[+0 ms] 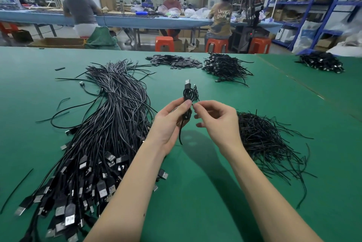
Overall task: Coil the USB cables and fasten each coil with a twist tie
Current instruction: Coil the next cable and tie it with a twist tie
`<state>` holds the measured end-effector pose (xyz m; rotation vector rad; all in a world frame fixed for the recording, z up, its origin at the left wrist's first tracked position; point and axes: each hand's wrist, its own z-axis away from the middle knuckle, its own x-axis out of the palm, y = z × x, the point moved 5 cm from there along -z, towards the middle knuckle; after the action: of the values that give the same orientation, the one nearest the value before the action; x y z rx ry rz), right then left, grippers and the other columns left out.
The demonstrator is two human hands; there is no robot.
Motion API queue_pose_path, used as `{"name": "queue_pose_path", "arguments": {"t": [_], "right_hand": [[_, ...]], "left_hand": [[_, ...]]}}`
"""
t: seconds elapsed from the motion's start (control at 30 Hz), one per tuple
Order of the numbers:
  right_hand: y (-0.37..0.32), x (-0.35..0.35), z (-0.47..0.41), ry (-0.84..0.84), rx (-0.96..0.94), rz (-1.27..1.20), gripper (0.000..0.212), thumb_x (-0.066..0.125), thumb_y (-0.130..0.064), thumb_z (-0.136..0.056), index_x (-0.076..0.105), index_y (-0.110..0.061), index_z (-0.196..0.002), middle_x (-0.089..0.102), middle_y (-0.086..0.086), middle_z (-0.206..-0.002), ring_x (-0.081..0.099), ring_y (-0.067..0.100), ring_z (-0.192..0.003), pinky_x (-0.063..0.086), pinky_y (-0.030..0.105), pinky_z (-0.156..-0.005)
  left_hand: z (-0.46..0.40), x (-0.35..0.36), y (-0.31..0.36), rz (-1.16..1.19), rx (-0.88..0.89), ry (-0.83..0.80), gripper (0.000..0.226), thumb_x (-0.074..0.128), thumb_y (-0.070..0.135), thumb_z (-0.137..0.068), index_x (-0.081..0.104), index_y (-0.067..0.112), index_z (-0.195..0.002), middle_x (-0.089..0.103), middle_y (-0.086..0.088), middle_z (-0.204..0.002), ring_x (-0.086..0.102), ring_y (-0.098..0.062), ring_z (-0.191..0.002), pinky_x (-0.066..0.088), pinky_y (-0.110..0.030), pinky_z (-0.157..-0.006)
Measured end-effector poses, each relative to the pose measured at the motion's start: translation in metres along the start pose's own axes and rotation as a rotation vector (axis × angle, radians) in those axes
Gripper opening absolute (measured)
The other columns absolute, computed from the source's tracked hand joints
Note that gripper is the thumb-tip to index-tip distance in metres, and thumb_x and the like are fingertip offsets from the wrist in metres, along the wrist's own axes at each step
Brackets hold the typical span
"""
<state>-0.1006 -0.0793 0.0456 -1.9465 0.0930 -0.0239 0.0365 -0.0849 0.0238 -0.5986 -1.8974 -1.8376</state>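
- Gripping a coiled black USB cable (188, 94) above the green table (215, 192), the left hand (172, 122) holds its middle; the silver plug sticks up above the thumb.
- Pinching a thin black twist tie (196, 98) just beside the coil, the right hand (215, 118) curls its fingers.

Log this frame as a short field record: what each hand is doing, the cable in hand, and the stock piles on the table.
left hand: grips the coiled cable, USB plug pointing up
right hand: pinches at the coil's middle; twist tie itself too small to tell
uncoiled cables: big heap on the left
twist ties: loose pile on the right
finished coils: heap at the far side
table: green mat
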Motion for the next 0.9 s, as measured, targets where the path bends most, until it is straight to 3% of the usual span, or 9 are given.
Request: {"name": "queue_pose_path", "arguments": {"t": [0.07, 0.13, 0.23, 0.37, 0.5, 0.6, 0.67, 0.8, 0.9], "right_hand": [[0.002, 0.010, 0.002, -0.094, 0.082, -0.129, 0.007, 0.078, -0.018, -0.089, 0.073, -0.021, -0.093, 0.076, -0.009, -0.086, 0.073, 0.011, -0.080, 0.060, 0.028, -0.071], [0.003, 0.015, 0.004, -0.155, 0.061, -0.036, 0.024, 0.080, -0.024, -0.086, 0.068, -0.030, -0.105, 0.075, -0.013, -0.097, 0.074, 0.014, -0.086, 0.061, 0.029, -0.077], [0.009, 0.020, 0.000, -0.111, 0.008, 0.182, 0.030, 0.079, -0.022, -0.083, 0.064, -0.042, -0.100, 0.074, -0.013, -0.090, 0.074, 0.019, -0.073, 0.063, 0.040, -0.073], [0.035, 0.027, -0.045, 0.009, 0.019, 0.350, 0.023, 0.078, -0.019, -0.083, 0.060, -0.031, -0.088, 0.072, -0.008, -0.081, 0.071, 0.020, -0.067, 0.061, 0.040, -0.072], [0.070, 0.039, -0.102, -0.145, 0.064, 0.719, 0.013, 0.064, -0.008, -0.087, 0.069, -0.018, -0.093, 0.074, 0.004, -0.097, 0.069, 0.025, -0.098, 0.051, 0.034, -0.095], [0.087, 0.037, -0.120, -0.320, 0.150, 1.055, 0.035, 0.061, -0.020, -0.090, 0.065, -0.018, -0.125, 0.066, 0.010, -0.127, 0.058, 0.031, -0.121, 0.049, 0.036, -0.100], [0.085, 0.036, -0.123, -0.339, 0.114, 1.160, 0.041, 0.061, -0.027, -0.090, 0.061, -0.019, -0.130, 0.060, 0.011, -0.133, 0.051, 0.033, -0.126, 0.047, 0.038, -0.103], [0.061, 0.037, -0.105, -0.267, -0.037, 1.034, 0.037, 0.062, -0.027, -0.092, 0.064, -0.018, -0.128, 0.060, 0.008, -0.131, 0.051, 0.027, -0.126, 0.045, 0.039, -0.104], [0.040, 0.038, -0.075, -0.294, -0.068, 0.817, 0.015, 0.065, -0.024, -0.092, 0.074, -0.021, -0.104, 0.072, -0.004, -0.104, 0.065, 0.013, -0.100, 0.049, 0.026, -0.092]], "left_hand": [[-0.002, 0.000, -0.003, 0.048, 0.026, 0.043, 0.016, 0.071, 0.013, -0.085, 0.071, 0.010, -0.101, 0.075, -0.002, -0.090, 0.068, -0.010, -0.079, 0.054, -0.021, -0.075], [-0.003, -0.004, -0.005, -0.045, 0.039, 0.112, 0.013, 0.066, 0.019, -0.093, 0.073, 0.014, -0.103, 0.075, 0.001, -0.093, 0.067, -0.011, -0.084, 0.052, -0.021, -0.076], [-0.004, -0.011, -0.004, -0.310, 0.032, 0.174, 0.024, 0.056, 0.036, -0.100, 0.073, 0.019, -0.105, 0.074, 0.004, -0.106, 0.064, -0.014, -0.094, 0.048, -0.024, -0.075], [-0.006, -0.020, 0.002, -0.525, 0.099, 0.201, 0.017, 0.052, 0.037, -0.102, 0.061, 0.029, -0.113, 0.063, 0.014, -0.110, 0.058, -0.006, -0.101, 0.049, -0.028, -0.092], [-0.007, -0.027, -0.001, -0.435, 0.003, 0.236, 0.028, 0.051, 0.033, -0.102, 0.063, 0.015, -0.121, 0.063, 0.002, -0.112, 0.059, -0.013, -0.099, 0.050, -0.026, -0.080], [-0.008, -0.028, -0.004, -0.410, -0.022, 0.225, 0.024, 0.052, 0.031, -0.102, 0.066, 0.015, -0.112, 0.066, 0.000, -0.110, 0.062, -0.015, -0.097, 0.052, -0.026, -0.079], [-0.008, -0.028, -0.003, -0.348, -0.035, 0.219, 0.023, 0.050, 0.030, -0.103, 0.067, 0.015, -0.103, 0.068, -0.001, -0.105, 0.064, -0.016, -0.092, 0.053, -0.026, -0.077], [-0.006, -0.022, 0.010, -0.216, -0.036, 0.150, 0.029, 0.045, 0.029, -0.105, 0.066, 0.011, -0.096, 0.069, -0.002, -0.090, 0.066, -0.015, -0.076, 0.053, -0.024, -0.068], [-0.005, -0.020, 0.024, -0.301, 0.028, 0.090, 0.031, 0.044, 0.029, -0.105, 0.066, 0.012, -0.092, 0.071, 0.001, -0.081, 0.065, -0.013, -0.067, 0.049, -0.023, -0.061]]}}
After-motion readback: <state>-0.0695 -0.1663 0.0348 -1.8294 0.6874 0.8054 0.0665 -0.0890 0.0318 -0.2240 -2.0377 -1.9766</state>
